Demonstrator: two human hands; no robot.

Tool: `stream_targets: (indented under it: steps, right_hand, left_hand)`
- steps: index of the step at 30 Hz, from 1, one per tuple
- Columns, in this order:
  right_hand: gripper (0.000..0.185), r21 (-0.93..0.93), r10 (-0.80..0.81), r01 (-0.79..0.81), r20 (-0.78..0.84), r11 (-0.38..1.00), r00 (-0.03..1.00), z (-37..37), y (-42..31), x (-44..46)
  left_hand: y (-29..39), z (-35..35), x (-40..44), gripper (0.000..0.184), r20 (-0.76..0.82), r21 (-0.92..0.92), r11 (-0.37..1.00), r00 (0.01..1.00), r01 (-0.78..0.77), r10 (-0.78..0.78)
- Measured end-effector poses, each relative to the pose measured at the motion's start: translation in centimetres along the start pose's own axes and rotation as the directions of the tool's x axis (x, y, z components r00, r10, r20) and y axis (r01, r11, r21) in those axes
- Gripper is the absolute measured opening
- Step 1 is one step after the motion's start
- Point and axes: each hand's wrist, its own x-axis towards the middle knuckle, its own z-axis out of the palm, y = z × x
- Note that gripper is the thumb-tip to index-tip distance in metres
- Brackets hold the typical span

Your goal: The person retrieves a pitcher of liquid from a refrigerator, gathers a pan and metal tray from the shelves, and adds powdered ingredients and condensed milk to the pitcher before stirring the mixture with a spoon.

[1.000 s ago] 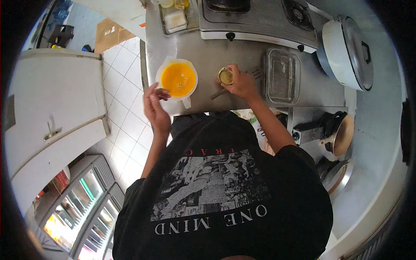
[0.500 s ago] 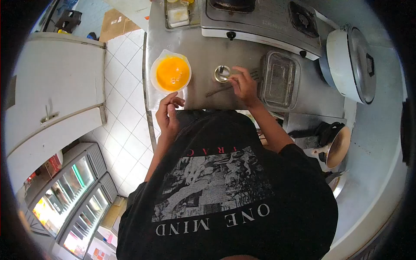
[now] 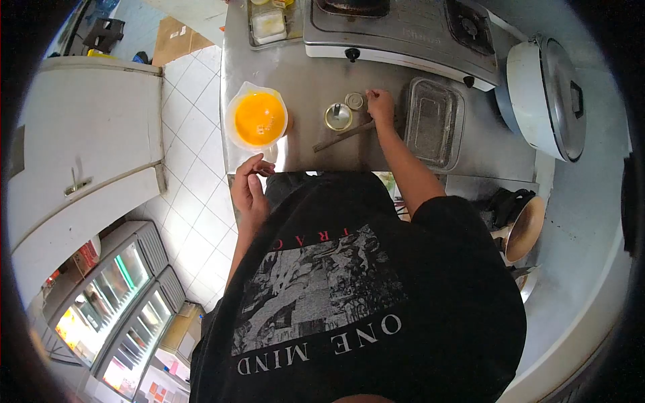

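Observation:
My right hand (image 3: 380,107) hovers over the counter, fingers loosely bent and nothing visible in them. Just left of its fingertips a small round metal lid (image 3: 353,101) lies flat. Next to that lid stands a small open jar or tin (image 3: 338,117) with a dark, short handle-like piece in it. A fork (image 3: 342,138) lies aslant below, its far end hidden under my right wrist. My left hand (image 3: 251,188) rests empty at the counter's front edge, fingers half curled and apart. Beyond it sits a white plastic bowl (image 3: 233,131) of orange-yellow liquid resembling beaten egg.
A clear rectangular container (image 3: 435,124) stands right of my forearm. Behind is a gas stove (image 3: 403,57); a tray (image 3: 255,44) holding a small tub is at the back left. A large lidded white pot (image 3: 527,101) stands far right.
My right hand has moved up and away from the jar. The round lid now shows on the counter beside it. My left hand has shifted slightly down and left with the view.

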Motion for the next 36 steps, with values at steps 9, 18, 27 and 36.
stream_targets:
  steps: [9, 18, 27, 36]
  right_hand:
    - [0.026, 0.053, -0.67, 0.683, 0.259, 0.729, 0.695, -5.5, -8.1, -7.5]
    - [0.015, -0.103, -0.86, 0.878, 0.178, 0.467, 0.478, -5.4, -7.6, -10.2]
    - [0.013, -0.038, -0.878, 0.912, 0.257, 0.409, 0.404, -6.9, -8.1, -10.7]
    - [0.015, 0.133, -0.627, 0.613, 0.129, 0.779, 0.768, -11.6, -14.0, -16.0]
  left_hand:
    - [-5.9, 9.0, 2.4, 0.058, 0.441, -0.045, 0.879, 0.799, 0.474, -0.408]
    - [-15.2, 17.1, 4.5, 0.089, 0.135, 0.267, 0.963, 0.991, -0.035, -0.002]
    - [-10.7, 15.3, 6.0, 0.071, 0.208, 0.181, 0.978, 0.968, 0.104, -0.141]
    - [-5.6, 12.6, 7.3, 0.067, 0.317, 0.199, 0.98, 0.946, -0.002, -0.062]
